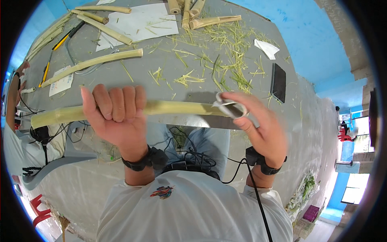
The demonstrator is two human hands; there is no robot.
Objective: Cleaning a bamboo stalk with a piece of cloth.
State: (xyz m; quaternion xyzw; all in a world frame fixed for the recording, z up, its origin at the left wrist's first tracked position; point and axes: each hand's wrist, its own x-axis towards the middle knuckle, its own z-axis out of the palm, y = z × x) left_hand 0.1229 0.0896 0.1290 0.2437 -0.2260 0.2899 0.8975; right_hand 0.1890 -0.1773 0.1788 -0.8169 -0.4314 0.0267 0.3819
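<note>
Table (225,117), grey, fills 12 o'clock of my view; its near edge runs just behind the hands, so the work happens in the air over my lap, probably so peelings drop clear. Green shavings (225,52) litter it from centre out to 1 o'clock. White paper sheets (137,22) lie at 11–12 o'clock with more cut stalks (102,28) on and beside them, likely a stock pile. One long peeled stalk (90,64) lies loose at 10 o'clock. A yellow-handled knife (60,40) rests at 10 o'clock, out of reach of the working grip. A dark flat phone-like slab (278,82) sits at 2 o'clock, apart from the mess.

Stalk in hand (177,108): pale green, held level, running from 9 o'clock to just right of centre. My left hand (115,117) is closed round its middle, fingers curled over the top, I judge to steady it. My right hand (258,125) pinches a small white peeler-like tool (229,107) against the stalk's right end; blade hidden, I cannot tell if it bites. Black straps with cables circle both wrists. A second person (16,121) sits at 9 o'clock.
</note>
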